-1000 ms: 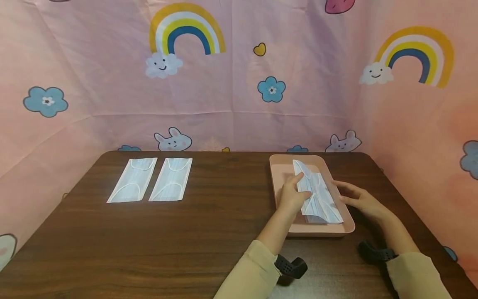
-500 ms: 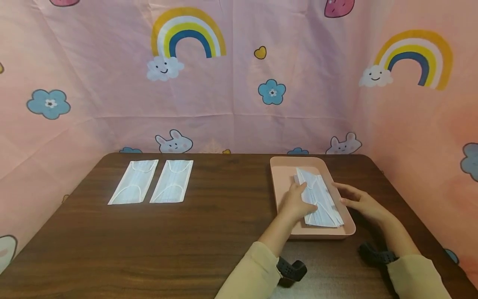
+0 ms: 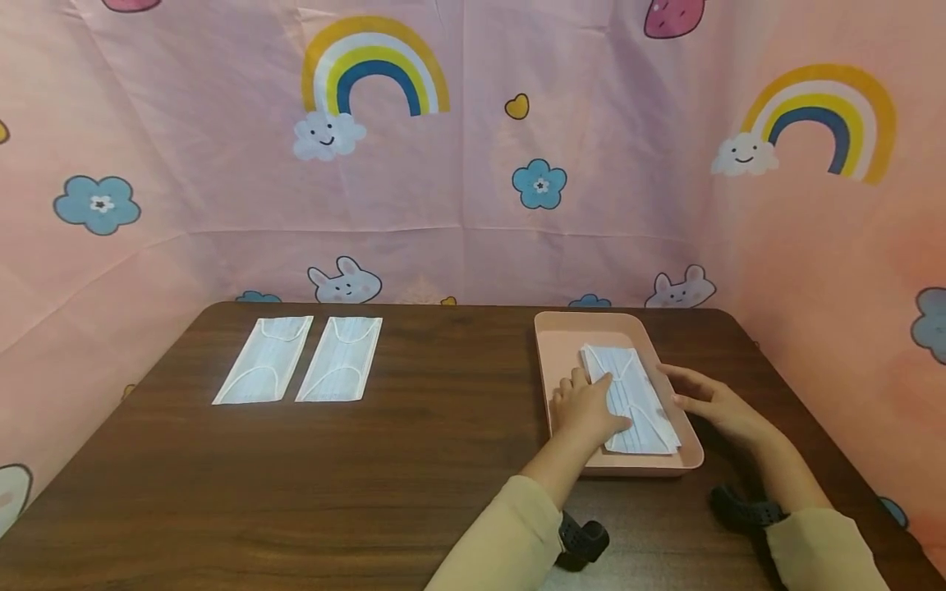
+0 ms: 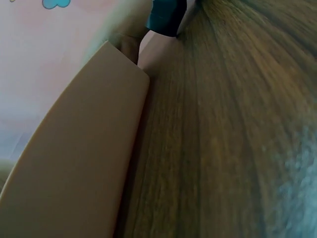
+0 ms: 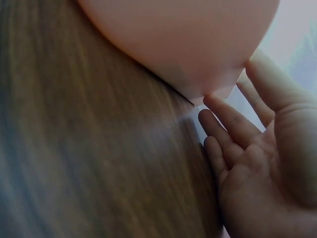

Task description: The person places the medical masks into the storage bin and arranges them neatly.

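Left hand [image 3: 591, 410]: fingers flat, pressing the mask stack [image 3: 631, 400], which a second ago was lifted and now lies flat in the pink tray [image 3: 562, 345].
Right hand [image 3: 713, 404]: fingers straight, unmoved against the tray's right rim.
Surface [image 3: 443, 460]: two masks [image 3: 299, 359] unmoved at far left.

Open room: the middle of the table [image 3: 443, 427], between the two masks [image 3: 299, 359] near the far left corner and the tray [image 3: 562, 345] toward the far right.
Obstacles: the tray's raised rim, with both hands at it.
Bounds: the cloth backdrop [image 3: 473, 205] closes the far, left and right edges.
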`<state>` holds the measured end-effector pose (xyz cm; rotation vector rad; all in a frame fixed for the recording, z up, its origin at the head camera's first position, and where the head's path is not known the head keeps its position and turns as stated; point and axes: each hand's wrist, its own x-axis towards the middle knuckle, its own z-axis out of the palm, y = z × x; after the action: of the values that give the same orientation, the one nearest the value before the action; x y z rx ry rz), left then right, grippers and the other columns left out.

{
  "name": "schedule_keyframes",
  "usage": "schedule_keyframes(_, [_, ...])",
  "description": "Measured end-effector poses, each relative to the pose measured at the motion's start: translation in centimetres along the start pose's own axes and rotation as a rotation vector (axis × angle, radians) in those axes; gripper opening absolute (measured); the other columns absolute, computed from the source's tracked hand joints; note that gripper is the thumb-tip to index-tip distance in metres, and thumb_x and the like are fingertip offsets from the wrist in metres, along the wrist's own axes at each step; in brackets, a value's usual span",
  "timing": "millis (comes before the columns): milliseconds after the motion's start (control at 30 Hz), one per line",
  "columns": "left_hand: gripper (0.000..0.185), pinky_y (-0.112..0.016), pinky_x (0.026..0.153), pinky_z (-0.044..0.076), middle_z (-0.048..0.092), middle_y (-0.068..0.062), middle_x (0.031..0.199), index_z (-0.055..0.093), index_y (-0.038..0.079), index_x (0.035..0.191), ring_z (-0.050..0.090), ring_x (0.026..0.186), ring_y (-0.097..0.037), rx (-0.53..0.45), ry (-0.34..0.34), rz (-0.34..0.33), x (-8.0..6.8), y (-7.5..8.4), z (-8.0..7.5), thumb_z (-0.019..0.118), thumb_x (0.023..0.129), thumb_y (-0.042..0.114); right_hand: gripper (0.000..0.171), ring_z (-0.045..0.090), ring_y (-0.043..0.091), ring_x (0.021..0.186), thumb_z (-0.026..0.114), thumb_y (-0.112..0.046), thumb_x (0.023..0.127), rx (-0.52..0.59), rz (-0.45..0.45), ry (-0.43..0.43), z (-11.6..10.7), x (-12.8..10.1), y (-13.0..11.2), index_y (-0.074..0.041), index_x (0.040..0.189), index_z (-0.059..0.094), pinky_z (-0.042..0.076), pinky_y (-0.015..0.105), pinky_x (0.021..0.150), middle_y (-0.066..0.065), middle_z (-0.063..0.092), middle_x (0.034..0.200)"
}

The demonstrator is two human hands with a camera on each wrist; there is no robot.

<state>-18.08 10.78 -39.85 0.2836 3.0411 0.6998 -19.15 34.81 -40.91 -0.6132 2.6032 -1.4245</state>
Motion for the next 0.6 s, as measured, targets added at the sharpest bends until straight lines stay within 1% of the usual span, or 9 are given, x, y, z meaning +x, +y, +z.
schedule_keyframes(167, [0.072, -0.037, 0.091, 0.034, 0.044, -0.005, 0.121, 0.051, 0.037, 0.138, 0.041, 0.104, -0.020, -0.001, 0.004, 0.002, 0.0, 0.1, 0.0, 0.073, 0.074, 0.061, 0.050, 0.039, -0.005, 0.119, 0.053, -0.012, 0.098, -0.006, -0.005, 0.011, 0.0, -0.1, 0.0, -0.003, 0.145, 0.038, 0.039, 0.017, 0.090, 0.026, 0.032, 0.147])
schedule_keyframes(233, [0.071, -0.037, 0.090, 0.034, 0.044, -0.005, 0.120, 0.051, 0.038, 0.138, 0.041, 0.103, -0.020, -0.013, 0.006, 0.012, 0.0, 0.0, -0.1, 0.071, 0.075, 0.062, 0.050, 0.039, -0.004, 0.118, 0.053, -0.012, 0.098, -0.008, -0.001, 0.012, 0.0, 0.0, 0.0, -0.003, 0.145, 0.038, 0.039, 0.017, 0.089, 0.025, 0.032, 0.147])
schedule_keyframes(300, [0.069, -0.036, 0.087, 0.035, 0.044, -0.005, 0.121, 0.050, 0.039, 0.138, 0.041, 0.101, -0.019, -0.005, 0.017, 0.029, -0.1, -0.3, -0.2, 0.069, 0.076, 0.062, 0.050, 0.040, -0.003, 0.118, 0.053, -0.012, 0.098, -0.013, 0.002, 0.009, 0.1, 0.1, -0.1, -0.004, 0.145, 0.038, 0.039, 0.018, 0.089, 0.024, 0.032, 0.147])
schedule_keyframes(367, [0.067, -0.034, 0.082, 0.036, 0.045, -0.006, 0.122, 0.050, 0.040, 0.138, 0.042, 0.099, -0.019, 0.027, 0.040, 0.065, 0.0, -0.4, -0.5, 0.068, 0.078, 0.062, 0.050, 0.041, 0.000, 0.118, 0.053, -0.012, 0.098, -0.007, -0.001, 0.006, 0.2, 0.1, -0.2, -0.003, 0.145, 0.038, 0.040, 0.019, 0.089, 0.025, 0.032, 0.147])
schedule_keyframes(467, [0.063, -0.032, 0.079, 0.036, 0.046, -0.006, 0.123, 0.053, 0.039, 0.137, 0.042, 0.100, -0.019, 0.084, 0.103, 0.121, -0.2, -0.8, -1.0, 0.068, 0.079, 0.060, 0.050, 0.042, 0.003, 0.119, 0.054, -0.012, 0.098, 0.002, -0.007, 0.010, 0.3, 0.2, -0.4, -0.003, 0.145, 0.037, 0.041, 0.019, 0.089, 0.025, 0.033, 0.147])
schedule_keyframes(533, [0.059, -0.030, 0.077, 0.036, 0.047, -0.006, 0.124, 0.055, 0.038, 0.135, 0.042, 0.098, -0.018, 0.092, 0.132, 0.157, -0.4, -1.1, -1.2, 0.068, 0.081, 0.057, 0.050, 0.043, 0.004, 0.118, 0.054, -0.012, 0.098, -0.001, -0.010, 0.013, 0.4, 0.1, -0.3, -0.003, 0.145, 0.038, 0.042, 0.020, 0.089, 0.026, 0.033, 0.146])
schedule_keyframes(600, [0.056, -0.029, 0.076, 0.034, 0.048, -0.005, 0.120, 0.057, 0.036, 0.134, 0.041, 0.095, -0.017, 0.081, 0.141, 0.194, -0.7, -1.3, -1.4, 0.069, 0.082, 0.054, 0.051, 0.044, 0.001, 0.117, 0.054, -0.012, 0.098, -0.006, -0.001, 0.016, 0.5, -0.1, -0.2, -0.003, 0.145, 0.038, 0.042, 0.020, 0.088, 0.026, 0.034, 0.146])
